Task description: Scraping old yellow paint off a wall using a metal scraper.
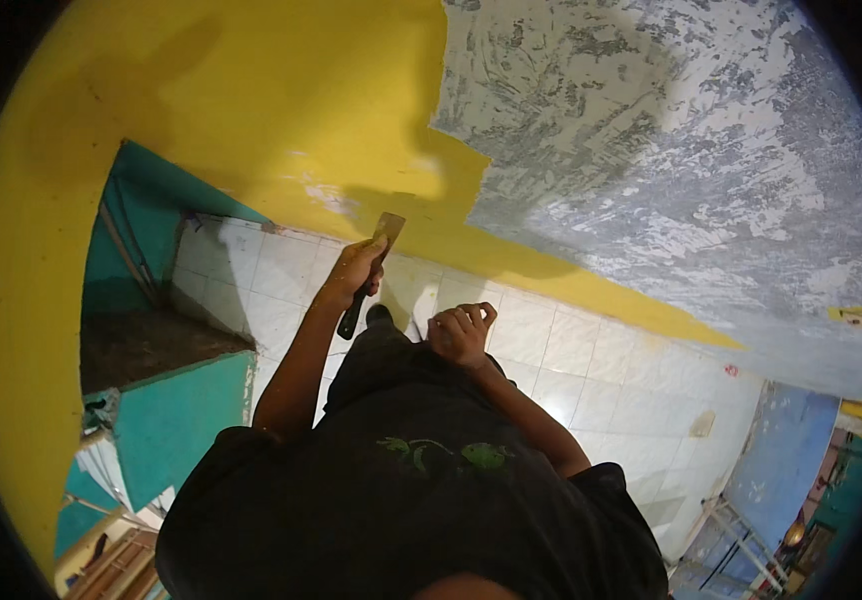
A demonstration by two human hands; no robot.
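My left hand (359, 270) is closed around a scraper (353, 309) with a black handle, its flat metal blade pointing up at the yellow painted wall (341, 97). Small pale worn spots show on the yellow paint just above the blade. To the right, my right hand (464, 330) is held near my body with the fingers curled; whether something small is between them cannot be made out. Beyond it, the wall has a rough grey and white surface (626, 127) that meets the yellow paint along a jagged edge.
White floor tiles (581, 352) run along the foot of the wall. At the left are a teal partition (183, 420) and an opening with a dark ledge (160, 345). A metal frame (746, 540) stands at the lower right by a blue wall (783, 442). Wooden slats (119, 566) lie at the lower left.
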